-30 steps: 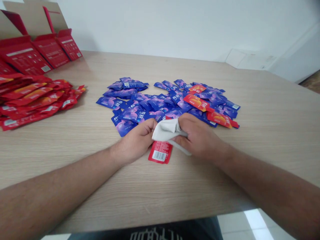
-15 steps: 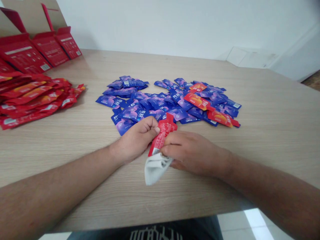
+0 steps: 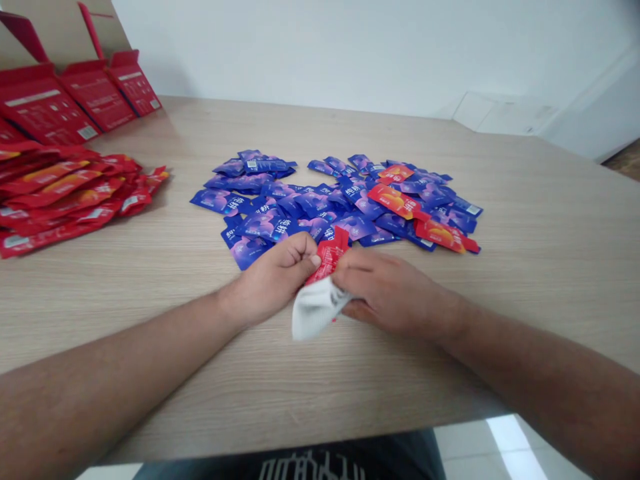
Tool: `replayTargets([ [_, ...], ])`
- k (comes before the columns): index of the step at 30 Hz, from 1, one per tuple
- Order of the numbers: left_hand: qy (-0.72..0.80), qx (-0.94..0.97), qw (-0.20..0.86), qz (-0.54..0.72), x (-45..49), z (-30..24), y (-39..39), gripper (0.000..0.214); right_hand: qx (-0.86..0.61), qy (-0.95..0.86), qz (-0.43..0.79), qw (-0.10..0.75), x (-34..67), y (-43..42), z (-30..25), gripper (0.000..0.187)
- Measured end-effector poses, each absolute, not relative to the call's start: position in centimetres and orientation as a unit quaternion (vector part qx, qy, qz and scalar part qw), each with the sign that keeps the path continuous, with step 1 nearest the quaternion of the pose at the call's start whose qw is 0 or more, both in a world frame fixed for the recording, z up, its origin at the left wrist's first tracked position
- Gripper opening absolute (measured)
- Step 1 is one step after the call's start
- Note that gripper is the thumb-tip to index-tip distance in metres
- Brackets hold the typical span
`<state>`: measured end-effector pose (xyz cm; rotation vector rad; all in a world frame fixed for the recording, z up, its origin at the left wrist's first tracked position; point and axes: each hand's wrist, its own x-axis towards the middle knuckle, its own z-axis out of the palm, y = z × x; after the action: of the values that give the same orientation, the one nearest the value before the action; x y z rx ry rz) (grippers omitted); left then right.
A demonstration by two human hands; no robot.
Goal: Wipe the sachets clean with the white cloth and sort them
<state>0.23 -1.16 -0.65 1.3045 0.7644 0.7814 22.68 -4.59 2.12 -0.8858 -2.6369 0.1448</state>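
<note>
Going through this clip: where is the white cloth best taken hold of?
By its lower corner, coming from the near side: on the white cloth that corner sticks out free beyond the left hand, while the upper part is bunched under the right hand against the red sachet.

the blue sachets (image 3: 273, 228) carry large white chinese characters, the first apparently 纯, the second unclear. a barcode (image 3: 87, 133) shows on a red box flap (image 3: 45, 110). print on the red sachets (image 3: 395, 201) is too small to read; white lettering on the dark shirt (image 3: 305, 467) is cut off.
</note>
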Motion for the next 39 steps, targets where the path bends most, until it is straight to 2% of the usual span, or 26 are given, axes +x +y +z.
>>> replayTargets([
  [4, 0.330, 0.559, 0.678, 0.344, 0.3, -0.9, -1.0, 0.028, -0.422, -0.858, 0.004, 0.294, 23.7, -3.4, 2.3, 0.021],
  [6, 0.337, 0.552, 0.678, 0.349, 0.3, -0.9, -1.0, 0.028, -0.407, -0.870, 0.015, 0.277, 23.4, -3.7, 2.2, 0.020],
  [9, 0.346, 0.563, 0.660, 0.358, 0.3, -0.6, -1.1, 0.024, -0.312, -0.931, 0.052, 0.181, 22.2, -5.1, 2.1, 0.010],
  [11, 0.342, 0.589, 0.642, 0.352, 0.2, -0.5, -1.0, 0.021, -0.286, -0.945, 0.056, 0.150, 21.8, -5.6, 2.1, 0.007],
  [13, 0.339, 0.605, 0.636, 0.339, 0.2, -0.5, -0.9, 0.022, -0.332, -0.925, 0.038, 0.183, 22.2, -5.2, 2.2, 0.009],
  [17, 0.334, 0.597, 0.657, 0.317, 0.2, -0.8, -1.0, 0.025, -0.462, -0.831, -0.017, 0.309, 24.4, -2.4, 1.9, 0.026],
  [22, 0.320, 0.595, 0.676, 0.293, -0.4, 0.5, -1.1, 0.025, -0.536, -0.788, -0.022, 0.301, 25.4, -1.1, 1.0, 0.030],
  [26, 0.306, 0.660, 0.636, 0.258, -2.2, 3.6, -0.5, 0.023, -0.587, -0.763, -0.008, 0.268, 25.3, -1.3, 0.9, 0.031],
  [30, 0.348, 0.720, 0.537, 0.268, -5.6, 6.2, 0.4, 0.021, -0.589, -0.774, 0.024, 0.229, 25.4, -1.2, 0.5, 0.033],
  [34, 0.464, 0.741, 0.366, 0.317, -11.3, 7.7, 1.8, 0.019, -0.576, -0.790, 0.023, 0.209, 25.5, -1.3, -0.3, 0.031],
  [36, 0.533, 0.738, 0.259, 0.323, -14.8, 8.8, 2.8, 0.016, -0.567, -0.797, 0.021, 0.209, 25.6, -1.3, -0.8, 0.033],
  [39, 0.649, 0.705, 0.008, 0.286, -20.4, 11.3, 4.3, 0.011, -0.567, -0.797, 0.027, 0.206, 25.9, -1.2, -1.4, 0.034],
])
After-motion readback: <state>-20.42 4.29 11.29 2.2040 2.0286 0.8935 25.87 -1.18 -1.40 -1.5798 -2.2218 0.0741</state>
